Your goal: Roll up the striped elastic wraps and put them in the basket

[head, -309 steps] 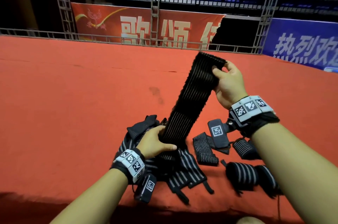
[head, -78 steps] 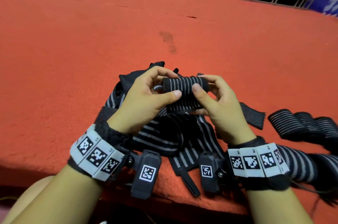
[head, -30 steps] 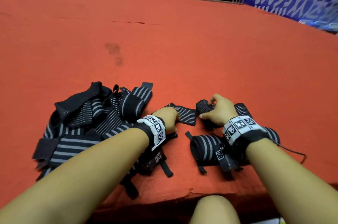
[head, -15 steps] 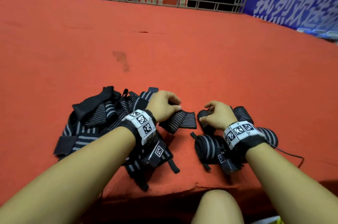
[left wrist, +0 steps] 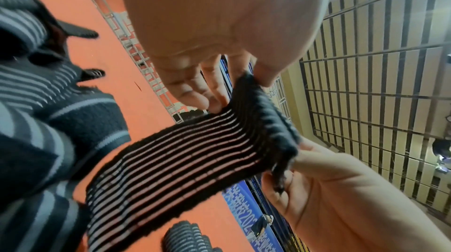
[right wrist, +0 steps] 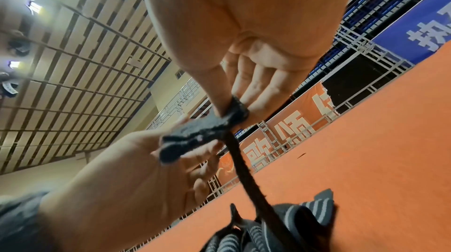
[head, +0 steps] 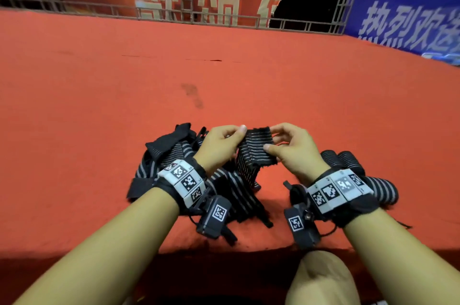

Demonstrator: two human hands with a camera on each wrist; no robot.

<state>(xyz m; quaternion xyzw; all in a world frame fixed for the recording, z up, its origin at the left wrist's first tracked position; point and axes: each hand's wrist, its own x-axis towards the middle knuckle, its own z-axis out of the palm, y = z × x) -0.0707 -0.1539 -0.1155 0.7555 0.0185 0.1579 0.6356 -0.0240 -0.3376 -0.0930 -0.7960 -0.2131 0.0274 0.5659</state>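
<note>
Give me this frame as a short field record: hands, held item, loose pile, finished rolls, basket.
left hand: pinches the left corner of the wrap's end
right hand: pinches the right corner of the same end
held wrap: striped elastic, unrolled, end lifted off the carpet, rest trailing down to the pile
loose pile: unrolled striped wraps heaped under the left wrist
finished rolls: several on the red carpet behind the right wrist, exact count hidden
basket: not in view
rolling: not yet begun on this wrap
</note>
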